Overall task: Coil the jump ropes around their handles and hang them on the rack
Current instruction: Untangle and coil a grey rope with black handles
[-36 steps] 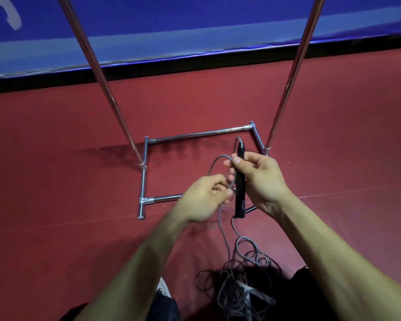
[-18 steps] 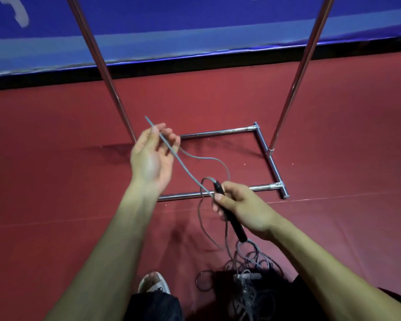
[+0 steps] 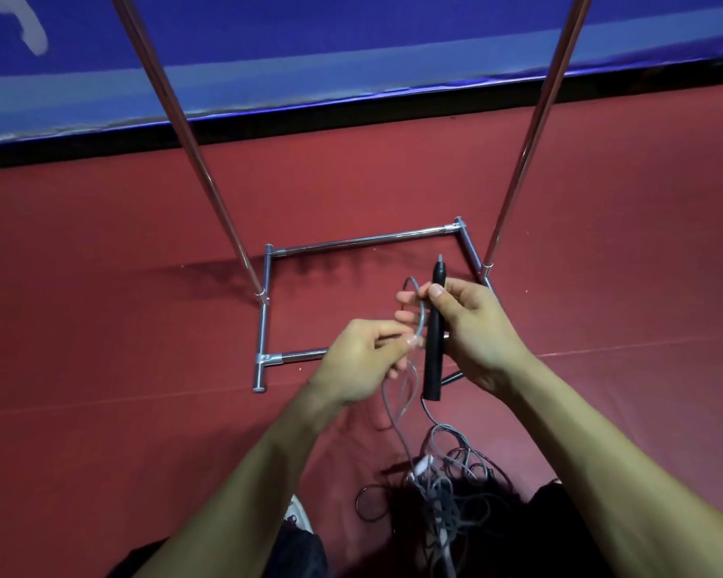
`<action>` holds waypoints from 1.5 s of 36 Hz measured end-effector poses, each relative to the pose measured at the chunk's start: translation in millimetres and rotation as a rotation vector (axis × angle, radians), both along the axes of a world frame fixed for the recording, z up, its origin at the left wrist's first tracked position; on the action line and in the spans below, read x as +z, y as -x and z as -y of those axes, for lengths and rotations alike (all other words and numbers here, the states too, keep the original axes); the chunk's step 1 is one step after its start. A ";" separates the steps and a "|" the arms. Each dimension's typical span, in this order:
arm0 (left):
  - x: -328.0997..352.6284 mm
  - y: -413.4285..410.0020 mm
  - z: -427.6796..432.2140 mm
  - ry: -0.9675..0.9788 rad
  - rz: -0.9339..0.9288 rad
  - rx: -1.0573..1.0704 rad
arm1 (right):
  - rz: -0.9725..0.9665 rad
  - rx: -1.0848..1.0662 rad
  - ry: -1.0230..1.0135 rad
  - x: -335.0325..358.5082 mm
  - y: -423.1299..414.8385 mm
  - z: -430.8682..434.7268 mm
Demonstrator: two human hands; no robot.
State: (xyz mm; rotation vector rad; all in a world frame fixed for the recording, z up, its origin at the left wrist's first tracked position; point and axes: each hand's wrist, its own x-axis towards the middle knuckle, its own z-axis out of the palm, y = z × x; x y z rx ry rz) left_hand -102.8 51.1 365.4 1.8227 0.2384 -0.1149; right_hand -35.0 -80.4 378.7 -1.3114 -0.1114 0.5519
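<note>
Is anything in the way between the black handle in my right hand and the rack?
Nothing visible does. The right hand holds the black handle upright in front of the rack. Its hanging bar is out of frame. The grey rope, pinched by the left hand, trails into a tangled pile, which might snag.

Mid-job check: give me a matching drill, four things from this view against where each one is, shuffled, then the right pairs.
Things:
1. black handle
2. grey rope loop
3. tangled rope pile
4. rack

Places:
A. pinched by the left hand
B. standing on the red floor
C. gripped upright in the right hand
D. heaped on the floor near the shoe

Pairs: 1-C, 2-A, 3-D, 4-B
</note>
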 end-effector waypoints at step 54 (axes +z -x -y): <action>14.3 -12.0 -31.3 0.685 0.045 0.407 | 0.072 0.166 -0.220 2.5 10.5 -8.6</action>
